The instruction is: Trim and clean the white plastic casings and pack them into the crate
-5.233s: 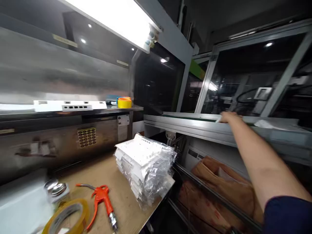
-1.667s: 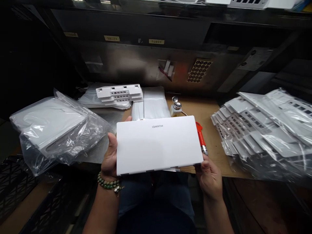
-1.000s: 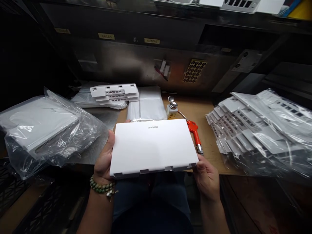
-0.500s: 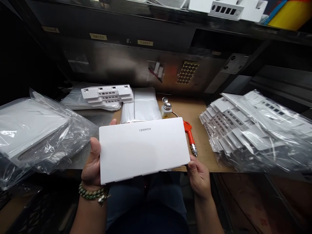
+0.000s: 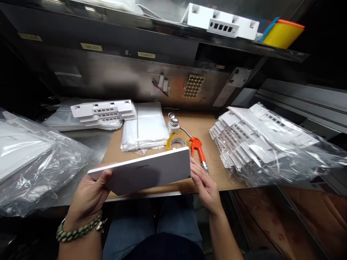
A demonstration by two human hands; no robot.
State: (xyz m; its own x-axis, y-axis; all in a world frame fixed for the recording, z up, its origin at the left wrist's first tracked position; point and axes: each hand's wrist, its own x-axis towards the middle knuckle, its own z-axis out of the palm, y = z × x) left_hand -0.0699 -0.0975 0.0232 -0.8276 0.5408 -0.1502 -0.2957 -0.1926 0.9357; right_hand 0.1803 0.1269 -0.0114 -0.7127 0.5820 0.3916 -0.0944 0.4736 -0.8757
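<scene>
Cover: a white flat cover [image 5: 146,174] held above the near edge of the bench [image 5: 206,126], tilted so its far long edge stands higher, faint lettering on its face.
Left hand: the left hand [image 5: 88,196] grips the cover's left end, thumb on top, fingers under; a bead bracelet [image 5: 77,231] circles the wrist.
Right hand: the right hand [image 5: 204,184] clasps the cover's right end, fingers along the edge.
Tape: a clear tape roll [image 5: 177,142] lies flat just beyond the cover.
Air gun: an orange air gun [image 5: 197,148] lies beside the tape, nozzle toward the person.
Bags: a stack of flat clear bags [image 5: 145,126] left of the tape.
Right pile: white parts in plastic wrap [image 5: 260,144], fanned out.
Left pile: wrapped white covers [image 5: 29,159], well apart from the hands.
Back: 3 or so white panels [image 5: 103,110] stacked behind the bags.
Shelf: a white housing [image 5: 221,23] and a yellow tub [image 5: 282,34] overhead.
</scene>
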